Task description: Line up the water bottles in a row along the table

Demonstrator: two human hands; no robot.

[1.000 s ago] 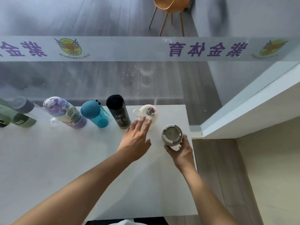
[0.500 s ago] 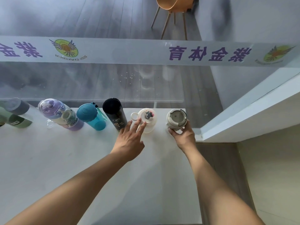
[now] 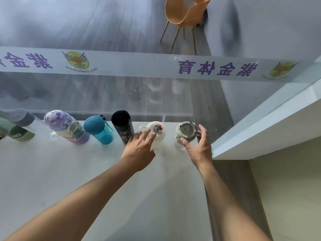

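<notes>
Tabletop (image 3: 52, 180), white, stretching under both forearms and ending at a glass wall (image 3: 104, 94) beyond the fingertips. Orange chair (image 3: 185, 13) far past the glass, above the right grip.

Bottles standing in a row along the far edge, all just ahead of the two grips. Furthest left of the left grip: green bottle (image 3: 19, 134) and grey-capped bottle (image 3: 20, 117), cut by the frame edge. Then purple cartoon bottle (image 3: 66, 127), teal bottle (image 3: 99, 129), and black flask (image 3: 122, 126) right beside the left fingers.

Left hand (image 3: 139, 150): grip spread apart, fingers straight, fingertips (image 3: 147, 132) resting against the white round bottle (image 3: 156, 134) from the near side. Clamped on nothing.

Right hand (image 3: 199, 146): grip apart, thumb and fingers curved loosely either side of the beige cup (image 3: 185, 132), thumb close to its near side, fingers just off its right side. Cannot tell whether skin touches the cup. Cup upright at the right end of the row, near the tabletop corner, a clear gap between it and the white round bottle.
</notes>
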